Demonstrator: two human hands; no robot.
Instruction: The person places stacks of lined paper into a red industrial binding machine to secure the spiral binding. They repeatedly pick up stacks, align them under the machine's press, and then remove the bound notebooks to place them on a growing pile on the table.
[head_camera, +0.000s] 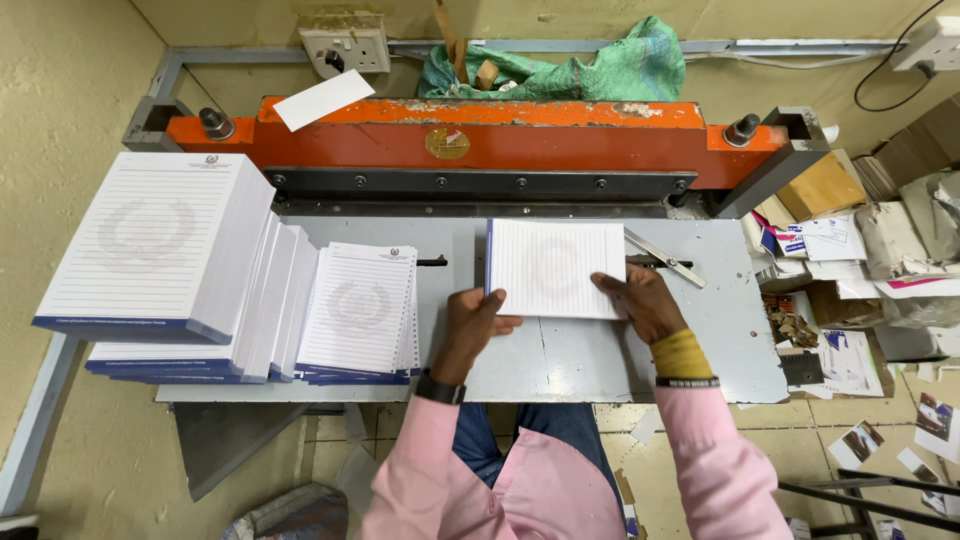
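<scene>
The left hand (470, 325) pinches the near left corner of a small stack of lined notepad sheets (553, 268), thumb on top and the other fingers curled under the edge, while the right hand (640, 300) presses its fingers flat and close together on the stack's near right corner. The stack lies on the grey cutter table (590, 360) just beyond the fingertips, short of the orange guillotine blade housing (480, 135). Tall piles of lined pads (200, 270) stand well left of the left fingers, and a metal ruler (665, 258) lies just beyond the right fingers.
</scene>
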